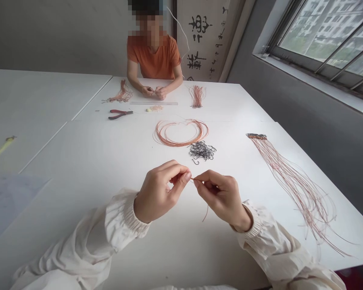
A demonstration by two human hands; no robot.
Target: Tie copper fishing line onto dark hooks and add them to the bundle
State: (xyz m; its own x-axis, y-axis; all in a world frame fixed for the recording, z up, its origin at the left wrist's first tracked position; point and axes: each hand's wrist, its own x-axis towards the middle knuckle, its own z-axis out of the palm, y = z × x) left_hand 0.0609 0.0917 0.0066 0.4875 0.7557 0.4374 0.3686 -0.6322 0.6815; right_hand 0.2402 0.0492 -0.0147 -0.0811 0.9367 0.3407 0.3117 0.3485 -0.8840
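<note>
My left hand (pixel 166 187) is closed in a pinch, thumb against forefinger. Facing it, my right hand (pixel 220 195) pinches too, its fingertips almost touching the left ones. A short stretch of orange fishing line (pixel 193 179) spans the small gap between them, and a loose end hangs below my right hand. Whether a hook is hidden inside my left fingers I cannot tell. Just beyond the hands lies a heap of dark fish hooks (pixel 202 150). Touching that heap is a coil of orange line (pixel 181 143).
Hooks tied to long orange lines (pixel 278 165) lie along the table's right side. Across the white table (pixel 87 153) a person in an orange shirt (pixel 157 56) works with both hands. Near them are red-handled pliers (pixel 119 114), a ruler (pixel 154 103) and two line bundles.
</note>
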